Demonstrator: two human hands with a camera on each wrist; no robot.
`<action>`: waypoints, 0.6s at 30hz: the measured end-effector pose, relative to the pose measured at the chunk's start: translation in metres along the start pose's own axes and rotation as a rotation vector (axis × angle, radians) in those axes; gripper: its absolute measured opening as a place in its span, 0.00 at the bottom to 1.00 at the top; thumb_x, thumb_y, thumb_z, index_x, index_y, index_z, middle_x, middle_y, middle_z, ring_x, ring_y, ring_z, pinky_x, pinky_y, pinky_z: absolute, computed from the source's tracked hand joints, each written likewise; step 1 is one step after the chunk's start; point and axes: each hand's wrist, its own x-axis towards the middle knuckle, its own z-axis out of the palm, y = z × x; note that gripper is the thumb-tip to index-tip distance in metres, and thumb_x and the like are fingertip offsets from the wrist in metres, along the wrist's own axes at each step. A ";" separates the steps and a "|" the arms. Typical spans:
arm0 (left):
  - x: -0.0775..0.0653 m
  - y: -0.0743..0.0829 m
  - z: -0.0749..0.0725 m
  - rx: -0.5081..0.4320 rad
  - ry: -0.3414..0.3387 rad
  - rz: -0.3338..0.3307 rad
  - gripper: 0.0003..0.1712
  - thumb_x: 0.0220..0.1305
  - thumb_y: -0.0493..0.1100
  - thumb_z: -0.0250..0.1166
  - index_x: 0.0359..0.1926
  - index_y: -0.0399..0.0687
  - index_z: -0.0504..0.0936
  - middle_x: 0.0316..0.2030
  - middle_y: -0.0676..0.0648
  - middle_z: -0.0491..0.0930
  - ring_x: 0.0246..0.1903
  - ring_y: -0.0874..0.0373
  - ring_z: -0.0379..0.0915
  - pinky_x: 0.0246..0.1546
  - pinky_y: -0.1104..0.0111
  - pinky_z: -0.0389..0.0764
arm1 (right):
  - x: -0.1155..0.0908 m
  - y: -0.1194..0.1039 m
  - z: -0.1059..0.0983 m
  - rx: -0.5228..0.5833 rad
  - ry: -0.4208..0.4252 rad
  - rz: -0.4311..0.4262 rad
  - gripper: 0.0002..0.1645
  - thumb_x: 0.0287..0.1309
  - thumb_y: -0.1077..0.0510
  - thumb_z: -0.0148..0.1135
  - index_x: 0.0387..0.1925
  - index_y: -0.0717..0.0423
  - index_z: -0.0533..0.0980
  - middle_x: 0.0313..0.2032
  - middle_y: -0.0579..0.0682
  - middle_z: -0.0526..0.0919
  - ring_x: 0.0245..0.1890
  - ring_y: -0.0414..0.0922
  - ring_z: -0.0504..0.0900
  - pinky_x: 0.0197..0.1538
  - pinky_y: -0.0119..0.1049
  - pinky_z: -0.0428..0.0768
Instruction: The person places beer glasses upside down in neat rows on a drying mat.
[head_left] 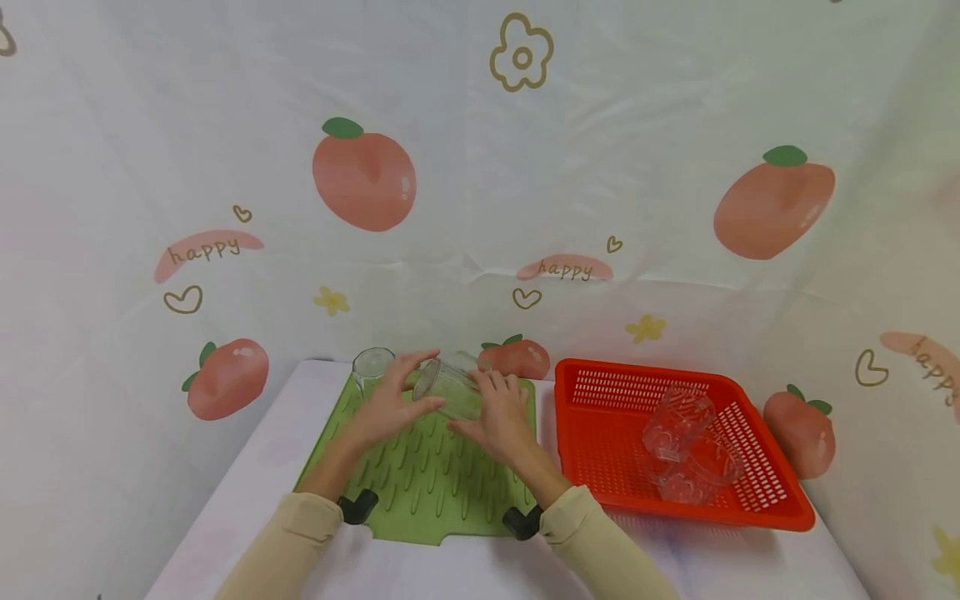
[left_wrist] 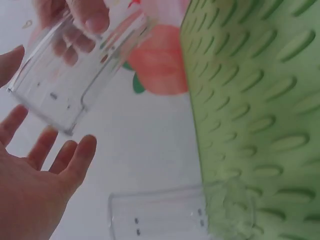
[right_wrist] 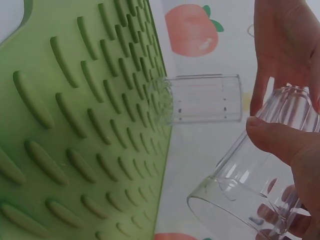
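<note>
A clear drinking glass (head_left: 456, 392) is held tilted above the green mat (head_left: 420, 492) in the head view. My right hand (head_left: 498, 417) grips it, the thumb on the near side and the fingers behind, as the right wrist view shows. Around the other end of the glass, my left hand (head_left: 390, 408) spreads its thumb and fingers. In the left wrist view those fingertips (left_wrist: 82, 147) look apart from the glass (left_wrist: 65, 82); contact elsewhere is unclear. A second clear glass (right_wrist: 207, 100) stands upright at the mat's back left.
To the right of the mat sits a red perforated basket (head_left: 600, 492). Inside it lie a clear glass mug (head_left: 678, 421) and another clear mug (head_left: 697, 483). A white printed cloth (head_left: 465, 183) hangs behind the white table (head_left: 247, 508).
</note>
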 end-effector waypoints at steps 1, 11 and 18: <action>0.000 0.001 -0.003 0.022 0.006 0.006 0.41 0.66 0.44 0.71 0.76 0.52 0.64 0.71 0.38 0.62 0.73 0.38 0.57 0.66 0.36 0.69 | 0.000 0.000 0.000 0.000 0.003 0.001 0.49 0.43 0.40 0.83 0.65 0.52 0.73 0.61 0.54 0.79 0.54 0.53 0.72 0.51 0.49 0.69; 0.000 -0.009 -0.035 0.337 0.069 -0.049 0.59 0.56 0.57 0.77 0.80 0.50 0.54 0.78 0.35 0.48 0.76 0.32 0.39 0.68 0.33 0.47 | 0.004 0.003 0.003 0.078 0.036 0.077 0.48 0.44 0.43 0.83 0.65 0.53 0.73 0.60 0.54 0.80 0.54 0.57 0.73 0.59 0.58 0.68; -0.011 -0.021 -0.055 0.367 0.080 -0.202 0.66 0.53 0.56 0.80 0.82 0.53 0.47 0.79 0.34 0.39 0.77 0.27 0.31 0.67 0.27 0.50 | 0.013 0.003 0.018 0.141 0.051 0.162 0.48 0.44 0.44 0.83 0.66 0.55 0.72 0.63 0.55 0.78 0.60 0.61 0.73 0.63 0.64 0.66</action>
